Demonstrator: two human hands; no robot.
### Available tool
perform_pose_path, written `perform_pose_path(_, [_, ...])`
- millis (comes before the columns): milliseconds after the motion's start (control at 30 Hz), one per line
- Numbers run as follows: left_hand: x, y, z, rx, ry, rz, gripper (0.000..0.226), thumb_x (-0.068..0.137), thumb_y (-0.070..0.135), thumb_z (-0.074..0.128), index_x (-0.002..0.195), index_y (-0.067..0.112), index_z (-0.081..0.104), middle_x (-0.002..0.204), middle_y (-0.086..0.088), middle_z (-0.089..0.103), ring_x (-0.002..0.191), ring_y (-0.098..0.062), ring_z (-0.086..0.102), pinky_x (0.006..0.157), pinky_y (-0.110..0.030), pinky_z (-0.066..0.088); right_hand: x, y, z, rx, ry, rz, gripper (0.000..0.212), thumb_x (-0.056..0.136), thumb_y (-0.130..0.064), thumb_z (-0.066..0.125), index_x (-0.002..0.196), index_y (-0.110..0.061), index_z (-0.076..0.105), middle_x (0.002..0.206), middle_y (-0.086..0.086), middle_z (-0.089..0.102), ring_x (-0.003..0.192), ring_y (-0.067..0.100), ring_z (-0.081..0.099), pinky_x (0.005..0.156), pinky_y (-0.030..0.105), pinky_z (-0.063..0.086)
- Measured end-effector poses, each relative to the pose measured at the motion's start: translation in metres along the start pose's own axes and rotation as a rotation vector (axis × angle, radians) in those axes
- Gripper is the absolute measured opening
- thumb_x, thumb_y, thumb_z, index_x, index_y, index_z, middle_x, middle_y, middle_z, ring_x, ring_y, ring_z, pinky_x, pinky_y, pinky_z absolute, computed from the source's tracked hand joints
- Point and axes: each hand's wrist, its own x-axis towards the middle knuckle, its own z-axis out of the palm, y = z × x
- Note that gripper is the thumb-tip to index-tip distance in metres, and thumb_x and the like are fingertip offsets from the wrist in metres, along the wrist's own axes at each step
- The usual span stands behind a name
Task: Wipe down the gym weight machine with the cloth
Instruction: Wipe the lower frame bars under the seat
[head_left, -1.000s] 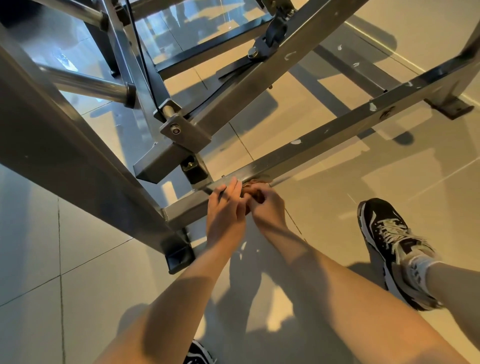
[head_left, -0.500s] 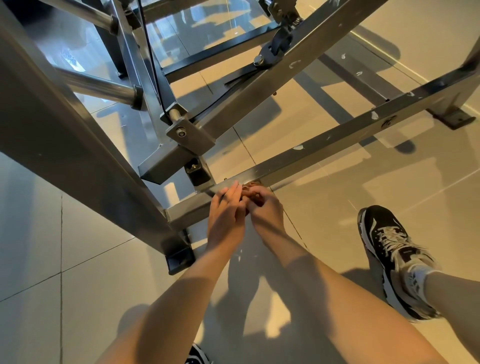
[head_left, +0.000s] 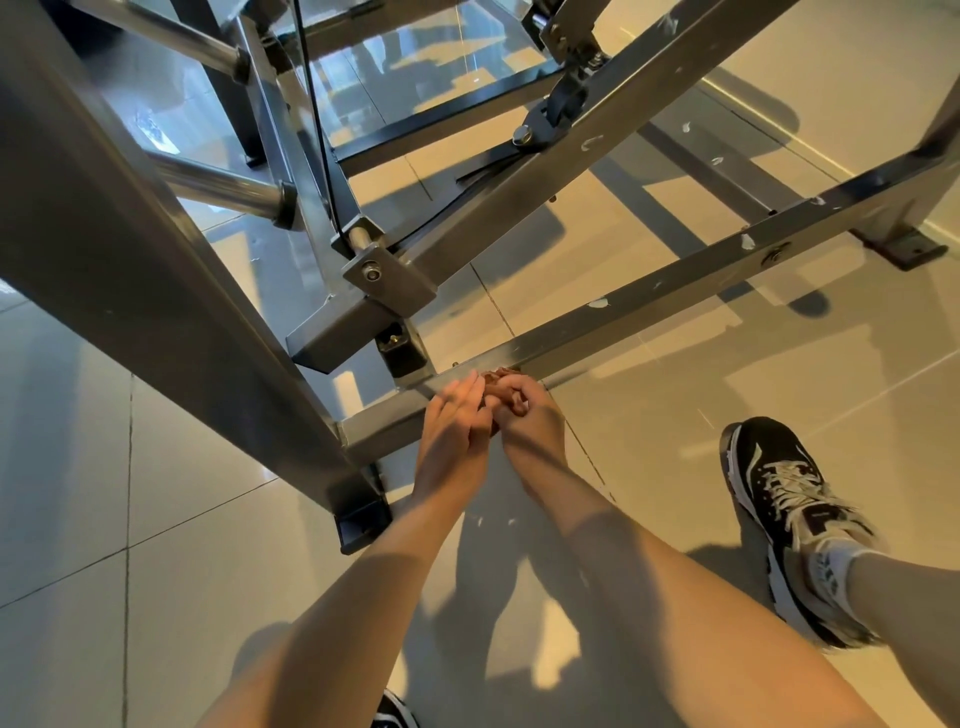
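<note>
Two bare forearms reach forward over the tiled floor (head_left: 156, 597), and a black-and-white shoe (head_left: 789, 499) stands on it on the near side of the low bar (head_left: 675, 291), well to the right of the hands. The left hand (head_left: 452, 431) lies on that bar near its left end, its fingers (head_left: 462, 387) straight and close together, touching the right hand (head_left: 530, 421) beside it. The right hand's fingers (head_left: 514, 400) are curled tight round a brown cloth (head_left: 498, 375), bunched against the bar's top; only a small fold shows. Left of the bar's end rises a thick slanted post (head_left: 130, 249) of the weight machine (head_left: 519, 197). Beyond the bar a bolted bracket (head_left: 387, 275) joins the frame, a thin black cable (head_left: 311, 104) runs down to it, and a chrome tube (head_left: 223, 187) juts out farther left.
</note>
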Motion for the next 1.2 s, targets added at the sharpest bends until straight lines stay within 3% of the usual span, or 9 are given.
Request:
perform_pose_path(100, [-0.003,-0.001,-0.001,-0.037,-0.034,-0.041,0.05,0.109,0.03,0.034,0.157,0.015,0.032,0.164,-0.001,0.03,0.151,-0.016,0.019,0.12,-0.021,0.009,0.003,-0.003,-0.004,0.032,-0.008,0.074,0.017,0.088,-0.004,0.068,0.096,-0.019,0.073,0.098,-0.001,0.071,0.093,0.014,0.067,0.085,0.031,0.058])
perform_pose_path(267, [-0.006,-0.005,-0.012,-0.023,-0.088,-0.021,0.049,0.11,0.023,0.029,0.158,0.016,0.03,0.165,0.002,0.026,0.151,-0.009,0.016,0.12,-0.019,0.007,0.024,-0.015,-0.032,0.166,0.292,0.162,0.014,0.095,-0.001,0.062,0.102,-0.01,0.069,0.087,-0.002,0.069,0.082,0.013,0.069,0.069,0.021,0.057])
perform_pose_path(367, [-0.008,-0.002,-0.016,-0.097,-0.092,-0.043,0.047,0.11,0.02,0.033,0.157,0.014,0.032,0.164,0.0,0.028,0.151,-0.01,0.018,0.123,-0.023,0.01,0.01,-0.015,-0.013,0.175,0.178,0.162,0.013,0.096,0.002,0.061,0.106,-0.006,0.066,0.086,0.005,0.068,0.068,0.009,0.066,0.059,0.021,0.056])
perform_pose_path(467, [-0.006,0.001,-0.017,-0.202,-0.087,-0.053,0.046,0.109,0.018,0.038,0.154,0.009,0.036,0.161,-0.007,0.033,0.151,-0.017,0.023,0.126,-0.035,0.015,-0.004,-0.007,0.003,0.017,0.03,0.049,0.013,0.091,0.0,0.066,0.099,-0.01,0.07,0.094,0.005,0.069,0.076,-0.001,0.062,0.068,0.011,0.05])
perform_pose_path(533, [-0.007,0.0,-0.015,-0.153,-0.081,-0.039,0.048,0.109,0.025,0.036,0.153,0.007,0.038,0.161,-0.009,0.035,0.15,-0.019,0.025,0.126,-0.037,0.017,0.0,-0.007,0.001,-0.005,0.014,0.04,0.015,0.089,-0.002,0.068,0.093,-0.017,0.072,0.094,0.002,0.071,0.085,0.008,0.065,0.076,0.017,0.054])
perform_pose_path(667, [-0.011,0.0,-0.017,-0.102,-0.092,-0.018,0.055,0.108,0.037,0.025,0.155,0.011,0.036,0.162,-0.005,0.033,0.151,-0.014,0.024,0.125,-0.037,0.018,0.01,-0.018,-0.022,0.152,0.195,0.017,0.016,0.093,-0.001,0.063,0.099,-0.013,0.071,0.094,-0.002,0.07,0.078,0.006,0.068,0.065,0.011,0.051])
perform_pose_path(767, [-0.01,-0.002,-0.016,-0.071,-0.072,0.003,0.048,0.111,0.028,0.029,0.155,0.009,0.036,0.162,-0.006,0.033,0.151,-0.016,0.024,0.125,-0.031,0.015,0.018,-0.017,-0.026,0.13,0.287,-0.054,0.017,0.096,-0.007,0.061,0.106,-0.018,0.069,0.11,0.002,0.063,0.09,0.008,0.066,0.073,0.009,0.05])
perform_pose_path(1033, [-0.011,-0.001,-0.018,-0.116,0.057,0.021,0.04,0.104,0.012,0.046,0.143,0.006,0.053,0.151,-0.007,0.049,0.143,-0.021,0.041,0.119,-0.026,0.027,-0.006,-0.013,0.01,-0.152,-0.011,-0.114,0.016,0.094,-0.018,0.067,0.102,-0.03,0.072,0.11,-0.008,0.06,0.097,0.001,0.057,0.086,0.017,0.048])
perform_pose_path(1200, [-0.01,0.002,-0.018,-0.037,-0.033,-0.027,0.047,0.111,0.024,0.029,0.155,0.011,0.035,0.163,-0.006,0.033,0.151,-0.016,0.025,0.121,-0.023,0.012,0.0,-0.007,-0.013,0.066,0.034,0.096,0.02,0.096,0.003,0.055,0.101,-0.01,0.07,0.088,0.001,0.069,0.071,0.006,0.067,0.063,0.02,0.059])
